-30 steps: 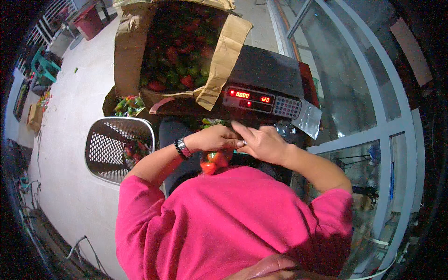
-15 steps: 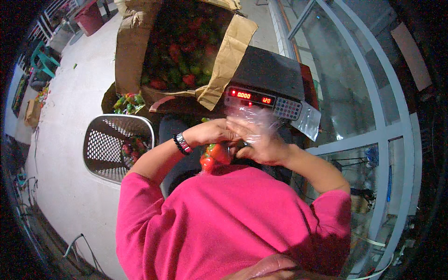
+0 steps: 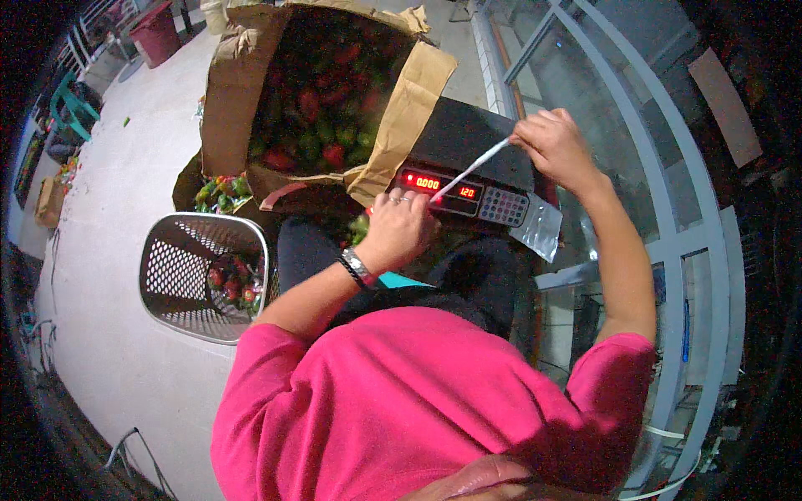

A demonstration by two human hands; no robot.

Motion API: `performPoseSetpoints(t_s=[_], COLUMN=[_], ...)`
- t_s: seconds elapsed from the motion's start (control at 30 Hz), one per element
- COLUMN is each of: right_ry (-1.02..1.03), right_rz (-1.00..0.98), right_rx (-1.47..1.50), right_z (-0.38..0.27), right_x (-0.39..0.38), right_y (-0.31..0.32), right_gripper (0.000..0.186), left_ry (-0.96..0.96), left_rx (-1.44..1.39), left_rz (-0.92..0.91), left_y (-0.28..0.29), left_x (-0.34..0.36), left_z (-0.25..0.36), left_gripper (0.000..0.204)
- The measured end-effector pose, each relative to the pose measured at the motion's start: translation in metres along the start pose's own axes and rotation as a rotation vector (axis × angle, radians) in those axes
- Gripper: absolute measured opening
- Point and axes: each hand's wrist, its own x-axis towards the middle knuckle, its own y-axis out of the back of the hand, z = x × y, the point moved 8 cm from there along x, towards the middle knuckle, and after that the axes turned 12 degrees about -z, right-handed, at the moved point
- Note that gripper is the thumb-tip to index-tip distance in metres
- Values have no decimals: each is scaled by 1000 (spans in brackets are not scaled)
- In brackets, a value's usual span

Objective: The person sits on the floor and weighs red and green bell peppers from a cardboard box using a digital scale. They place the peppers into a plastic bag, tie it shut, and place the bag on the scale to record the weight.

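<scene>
A narrow white strip (image 3: pixel 476 169), perhaps twisted plastic, is stretched taut between my two hands. My left hand (image 3: pixel 396 230) is closed on its lower end, in front of the scale's display. Up and to the right, my right hand (image 3: pixel 553 146) pinches the other end above the scale's far right side. Just left of my left hand, a bit of green and red pepper (image 3: pixel 359 227) shows; the rest is hidden below the hand. The digital scale (image 3: pixel 459 196) has lit red figures and a keypad.
A large brown paper bag (image 3: pixel 227 92) full of red and green peppers (image 3: pixel 322 108) stands beyond my hands. On my left is a grey perforated basket (image 3: pixel 177 267) with several bagged peppers (image 3: pixel 236 284). A clear plastic packet (image 3: pixel 539 230) lies by the keypad. Framed glass (image 3: pixel 606 159) borders the right.
My hands were together around a clear plastic bag with red peppers; now my right hand has moved up and right, drawing out the strip. The peppers have dropped mostly from sight.
</scene>
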Motion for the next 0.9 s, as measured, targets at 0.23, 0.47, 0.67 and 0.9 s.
performPoseSetpoints(t_s=[0.23, 0.47, 0.67, 0.9], right_ry=[-575, -376, 438, 499], right_rz=[-166, 5, 142, -93], right_rx=[1560, 2204, 125, 13], right_z=[-3, -54, -74, -65], right_x=[3, -5, -21, -13], right_y=[-64, -34, 3, 9], right_gripper=[20, 22, 15, 13], left_ry=[-68, -64, -23, 4], left_rx=[-527, -1268, -1203, -867], left_rz=[-19, -397, -267, -338], left_y=[-43, -27, 5, 17], left_x=[6, 34, 33, 19], left_z=[6, 30, 23, 15], left_gripper=[22, 21, 26, 25])
